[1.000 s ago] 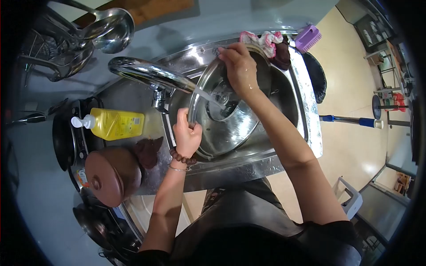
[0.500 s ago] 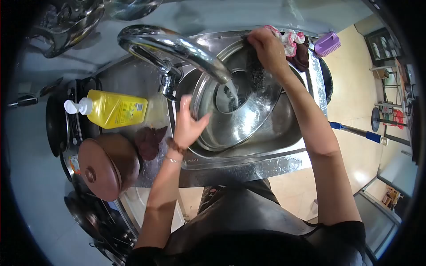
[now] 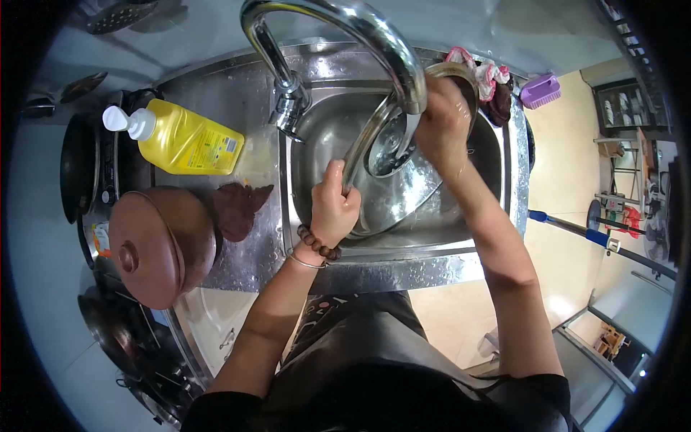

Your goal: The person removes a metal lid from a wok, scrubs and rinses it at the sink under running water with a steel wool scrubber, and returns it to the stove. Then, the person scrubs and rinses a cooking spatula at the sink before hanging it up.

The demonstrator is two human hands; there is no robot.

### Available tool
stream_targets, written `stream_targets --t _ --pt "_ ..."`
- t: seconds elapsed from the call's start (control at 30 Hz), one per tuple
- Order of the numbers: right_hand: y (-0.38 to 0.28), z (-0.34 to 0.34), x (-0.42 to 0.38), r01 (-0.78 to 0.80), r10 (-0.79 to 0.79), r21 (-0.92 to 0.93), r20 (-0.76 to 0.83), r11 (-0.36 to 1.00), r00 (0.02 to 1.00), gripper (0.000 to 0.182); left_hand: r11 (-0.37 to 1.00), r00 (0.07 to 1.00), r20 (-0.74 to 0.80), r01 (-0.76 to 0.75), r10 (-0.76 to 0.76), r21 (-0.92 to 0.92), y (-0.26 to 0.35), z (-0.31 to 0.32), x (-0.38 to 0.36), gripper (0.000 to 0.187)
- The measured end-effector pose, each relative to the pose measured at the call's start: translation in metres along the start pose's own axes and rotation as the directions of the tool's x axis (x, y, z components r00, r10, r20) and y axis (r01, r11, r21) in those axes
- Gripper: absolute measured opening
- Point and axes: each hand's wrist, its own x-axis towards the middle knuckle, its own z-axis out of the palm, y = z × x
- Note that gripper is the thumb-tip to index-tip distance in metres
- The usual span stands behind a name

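Observation:
A shiny round metal basin [image 3: 403,198] stands tilted in the sink, and water from the tap runs onto its inner face. My left hand [image 3: 335,209] is closed around the basin's left rim, thumb up. Inside the basin's upper right part is my right hand [image 3: 443,119], its fingers curled; what they hold, if anything, is hidden. The curved chrome tap [image 3: 374,36] hangs over the basin, close beside my right hand.
Left of the sink [image 3: 309,144] are a yellow pump bottle [image 3: 191,140], a dark red cloth [image 3: 237,210] and a brown lidded pot [image 3: 151,245]. Pink-and-white cloths [image 3: 488,75] and a purple brush [image 3: 540,91] lie at the sink's far right corner.
My left hand has gone from open beside the basin to closed on its rim. The basin has tilted up more steeply. My right hand has moved from the far rim down into the basin.

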Motion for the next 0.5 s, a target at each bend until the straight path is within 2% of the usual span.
stream_targets --t 0.03,0.07,0.1,0.13,0.2,0.23,0.27,0.33,0.37,0.4,0.47,0.5 --pt "-0.012 0.001 -0.015 0.124 -0.121 -0.031 0.084 0.992 0.989 0.012 1.0 1.0 -0.002 0.0 0.0 -0.013 -0.004 0.002 0.0 0.034" --pt "-0.026 0.0 -0.029 0.244 -0.232 -0.052 0.174 0.968 0.957 0.012 0.996 0.995 -0.023 -0.093 0.093 -0.003 -0.003 0.003 0.002 0.034" --pt "-0.04 -0.001 -0.037 0.291 -0.302 0.085 0.17 0.953 0.938 0.015 0.982 0.981 -0.045 -0.188 0.188 0.007 -0.003 0.005 0.005 0.034" --pt "-0.044 -0.009 -0.038 0.253 -0.279 0.125 0.289 0.959 0.916 0.018 0.982 0.981 -0.048 -0.19 0.189 -0.01 -0.005 0.007 0.008 0.034" --pt "-0.02 -0.009 -0.028 0.281 -0.241 -0.086 0.314 0.956 0.918 0.015 0.952 0.952 -0.108 -0.296 0.287 -0.083 -0.009 0.011 0.008 0.035" --pt "-0.007 -0.01 -0.011 0.174 -0.15 -0.084 0.24 0.981 0.959 0.016 0.993 0.996 0.022 -0.08 0.082 -0.084 -0.008 0.008 0.004 0.036" --pt "-0.002 -0.012 0.002 0.065 -0.052 -0.074 0.162 0.995 0.985 0.017 0.993 0.997 0.025 -0.073 0.075 -0.09 -0.009 0.007 -0.001 0.036" --pt "-0.019 -0.001 -0.016 -0.199 0.188 0.035 0.191 0.979 0.963 0.019 0.991 0.993 -0.021 -0.117 0.116 -0.068 -0.01 0.006 0.005 0.037" --pt "-0.022 0.0 -0.026 0.289 -0.266 -0.053 0.265 0.956 0.927 0.019 0.988 0.991 -0.028 -0.131 0.129 -0.084 -0.003 0.003 0.007 0.038" --pt "-0.041 0.005 -0.041 0.366 -0.359 0.003 0.205 0.931 0.911 0.019 0.988 0.991 -0.037 -0.131 0.129 -0.086 -0.006 0.004 0.005 0.038" --pt "-0.045 0.003 -0.042 0.291 -0.311 0.113 0.291 0.95 0.905 0.017 0.976 0.986 -0.041 -0.163 0.159 -0.142 -0.017 0.007 0.004 0.038" --pt "-0.031 0.007 -0.034 -0.081 0.017 0.224 0.273 0.971 0.962 0.015 0.976 0.987 -0.045 -0.162 0.157 -0.143 -0.015 0.005 0.006 0.038"
